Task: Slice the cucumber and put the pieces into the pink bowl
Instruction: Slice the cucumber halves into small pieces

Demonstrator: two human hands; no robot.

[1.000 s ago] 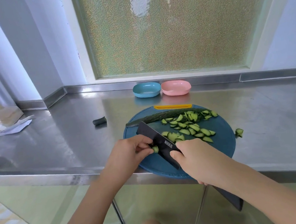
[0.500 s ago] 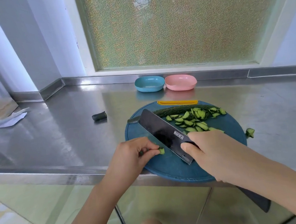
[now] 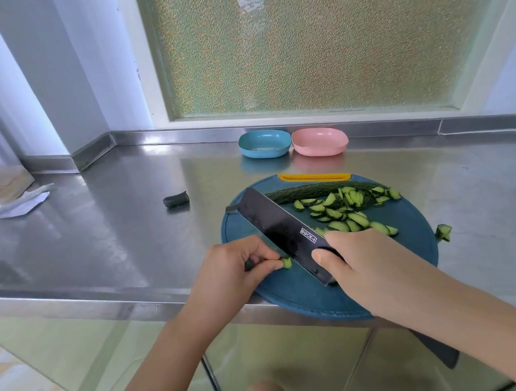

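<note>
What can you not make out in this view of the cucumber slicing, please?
Head view:
- Handle of the knife: hidden inside the right hand.
- Most of the cucumber piece: covered by the left hand.
- Some slices: partly behind the blade.
- Dark object below the table: cut off by the right forearm, unidentifiable.

The left forearm runs up from 7 o'clock; the left hand (image 3: 235, 267) lies knuckles up, its thumb and curled fingers pinching a small cucumber piece (image 3: 286, 262) on its 3 o'clock side. The right forearm runs in from 4 o'clock; the right hand (image 3: 367, 266) grips a knife (image 3: 282, 230), thumb pointing toward 9 o'clock.
</note>
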